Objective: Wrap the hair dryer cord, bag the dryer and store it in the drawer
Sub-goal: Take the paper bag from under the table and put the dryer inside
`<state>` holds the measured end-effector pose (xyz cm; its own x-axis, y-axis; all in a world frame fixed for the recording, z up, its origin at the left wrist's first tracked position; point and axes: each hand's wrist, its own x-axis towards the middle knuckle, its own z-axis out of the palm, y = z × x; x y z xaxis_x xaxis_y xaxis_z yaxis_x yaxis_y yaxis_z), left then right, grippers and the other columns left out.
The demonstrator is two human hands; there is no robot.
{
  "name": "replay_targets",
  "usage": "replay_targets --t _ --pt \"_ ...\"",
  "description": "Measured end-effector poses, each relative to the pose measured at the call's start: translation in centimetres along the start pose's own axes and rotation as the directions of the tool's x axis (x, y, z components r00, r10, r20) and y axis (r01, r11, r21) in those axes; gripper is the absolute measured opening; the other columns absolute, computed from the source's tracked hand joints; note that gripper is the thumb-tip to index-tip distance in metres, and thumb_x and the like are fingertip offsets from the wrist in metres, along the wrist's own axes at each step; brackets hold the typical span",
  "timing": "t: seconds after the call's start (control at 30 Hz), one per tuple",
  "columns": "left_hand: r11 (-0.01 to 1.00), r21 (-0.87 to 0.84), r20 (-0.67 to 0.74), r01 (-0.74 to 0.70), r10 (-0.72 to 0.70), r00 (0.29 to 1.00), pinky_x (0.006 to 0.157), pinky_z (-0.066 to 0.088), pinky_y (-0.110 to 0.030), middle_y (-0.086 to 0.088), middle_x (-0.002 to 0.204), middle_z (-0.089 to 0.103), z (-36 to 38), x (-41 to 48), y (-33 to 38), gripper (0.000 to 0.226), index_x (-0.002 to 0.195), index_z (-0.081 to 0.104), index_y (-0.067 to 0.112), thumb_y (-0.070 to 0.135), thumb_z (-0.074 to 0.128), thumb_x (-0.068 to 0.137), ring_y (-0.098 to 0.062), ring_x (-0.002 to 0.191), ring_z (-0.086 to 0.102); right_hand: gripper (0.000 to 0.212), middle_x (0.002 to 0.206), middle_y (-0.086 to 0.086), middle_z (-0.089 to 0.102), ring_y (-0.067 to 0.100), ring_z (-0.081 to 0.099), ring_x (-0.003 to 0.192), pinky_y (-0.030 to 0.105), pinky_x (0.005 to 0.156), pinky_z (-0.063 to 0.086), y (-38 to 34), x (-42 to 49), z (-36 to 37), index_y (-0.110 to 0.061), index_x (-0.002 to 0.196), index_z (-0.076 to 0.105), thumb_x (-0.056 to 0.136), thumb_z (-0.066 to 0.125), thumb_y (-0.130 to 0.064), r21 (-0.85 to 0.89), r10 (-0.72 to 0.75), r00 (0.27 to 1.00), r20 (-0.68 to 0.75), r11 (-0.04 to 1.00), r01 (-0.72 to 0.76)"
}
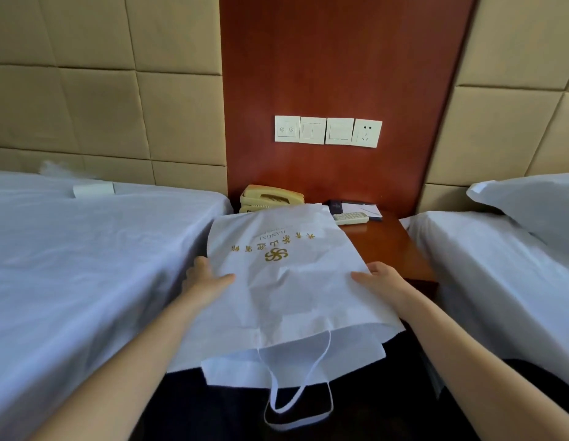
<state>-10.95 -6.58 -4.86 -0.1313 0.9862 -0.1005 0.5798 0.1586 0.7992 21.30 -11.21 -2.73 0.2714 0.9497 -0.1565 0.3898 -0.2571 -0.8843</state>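
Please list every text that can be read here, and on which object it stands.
"JIANGXI" (seen upside down, probably): white fabric bag with gold logo.
Gold Chinese characters on the same bag: too blurred to read.
Buttons of the white remote control and the dark card: too small to read.

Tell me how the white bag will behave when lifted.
The bag is probably floppy: it is creased and its front droops over the nightstand edge. Likely light, being thin fabric. Its handle dangles and may snag.

Soft, even light fills our view: bluish bed sheets (85,249), a dull sheen on the tabletop (382,246), faint shadows creasing the bag (292,291), wall panels (515,128) bowing at the edges.
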Motion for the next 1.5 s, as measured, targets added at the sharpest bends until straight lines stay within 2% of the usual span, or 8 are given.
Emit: replay_targets --t 0.3,0.4,0.63,1.0,1.13,1.27,1.37,1.5 --pt "0.824 -0.517 0.195 0.234 -0.152 0.969 0.062 0.054 -0.033 -0.016 0.083 0.074 0.4 1.0 -2.7 0.025 0.097 0.064 -0.003 0.019 0.067 0.086 -0.023 0.058 0.070 0.031 0.113 0.022 0.066 0.039 0.063 0.105 0.050 0.095 0.048 3.1 -0.2 0.2 0.004 0.116 0.059 0.089 0.058 -0.012 0.293 0.078 0.970 0.230 0.945 -0.146" --pt "0.760 -0.597 0.170 0.256 -0.192 0.967 0.059 0.056 -0.035 -0.022 0.116 0.063 0.4 1.7 -3.7 0.073 0.130 0.046 -0.003 0.022 0.080 0.071 -0.031 0.085 0.069 0.025 0.099 0.017 0.070 0.032 0.067 0.088 0.041 0.081 0.054 2.9 -0.3 0.5 0.003 0.107 0.063 0.089 0.061 -0.014 0.195 0.080 0.984 0.158 0.975 -0.110" --pt "0.818 -0.471 0.304 0.331 -0.202 0.931 0.061 0.056 -0.035 -0.022 0.109 0.068 0.5 -0.9 -3.2 0.054 0.120 0.055 -0.005 0.021 0.076 0.078 -0.031 0.083 0.070 0.017 0.086 0.010 0.070 0.027 0.066 0.079 0.036 0.079 0.053 2.7 -0.2 -1.0 -0.005 0.097 0.068 0.087 0.063 -0.018 0.059 0.078 0.995 0.056 0.995 -0.081" --pt "0.926 -0.374 -0.024 0.057 -0.071 0.997 0.076 0.049 -0.038 -0.005 0.124 0.043 0.9 -3.7 -5.0 0.075 0.143 0.020 0.024 0.004 0.063 0.085 -0.031 0.088 0.059 0.020 0.093 0.013 0.064 0.020 0.060 0.073 0.033 0.071 0.048 3.5 -1.2 -2.3 -0.010 0.097 0.057 0.081 0.069 -0.011 -0.159 -0.057 0.998 -0.032 0.986 0.051" --pt "0.894 -0.448 0.155 -0.012 0.091 0.984 0.078 0.052 -0.038 -0.012 0.119 0.060 0.1 -6.3 -5.9 0.054 0.129 0.039 0.028 -0.006 0.052 0.089 -0.031 0.094 0.064 0.077 0.086 0.006 0.071 0.017 0.067 0.073 0.026 0.070 0.054 3.4 -2.4 -3.4 -0.027 0.147 0.018 0.087 0.063 -0.007 -0.175 -0.081 0.966 0.245 0.976 0.127" --pt "0.956 -0.291 0.231 -0.027 0.098 0.968 0.093 0.038 -0.026 -0.003 0.115 0.065 -0.8 -7.9 -6.5 0.031 0.091 0.072 0.012 -0.003 0.045 0.093 -0.016 0.112 0.054 0.034 0.075 -0.013 0.070 0.015 0.066 0.074 0.012 0.063 0.049 2.8 -4.0 -3.8 -0.026 0.109 0.067 0.093 0.050 -0.001 -0.294 -0.170 0.930 0.326 0.917 0.271" --pt "0.855 -0.487 0.262 0.178 -0.052 0.964 0.075 0.049 -0.030 -0.013 0.092 0.070 -1.9 -7.7 -5.4 0.028 0.072 0.076 0.007 -0.001 0.055 0.088 -0.023 0.085 0.061 0.033 0.106 0.028 0.066 0.045 0.059 0.096 0.044 0.090 0.051 2.3 -3.8 -3.7 -0.013 0.081 0.077 0.092 0.047 -0.003 -0.171 -0.072 0.954 0.290 0.977 0.126" --pt "0.549 -0.750 0.359 0.368 -0.129 0.924 0.041 0.049 -0.017 -0.009 0.059 0.068 -3.8 -6.3 -3.9 0.040 0.063 0.073 -0.002 0.009 0.046 0.091 -0.013 0.049 0.059 0.024 0.073 0.015 0.067 0.019 0.063 0.059 0.022 0.051 0.053 0.2 -3.6 -4.3 -0.004 0.083 0.063 0.095 0.045 -0.013 0.189 0.135 0.934 0.330 0.960 -0.206"
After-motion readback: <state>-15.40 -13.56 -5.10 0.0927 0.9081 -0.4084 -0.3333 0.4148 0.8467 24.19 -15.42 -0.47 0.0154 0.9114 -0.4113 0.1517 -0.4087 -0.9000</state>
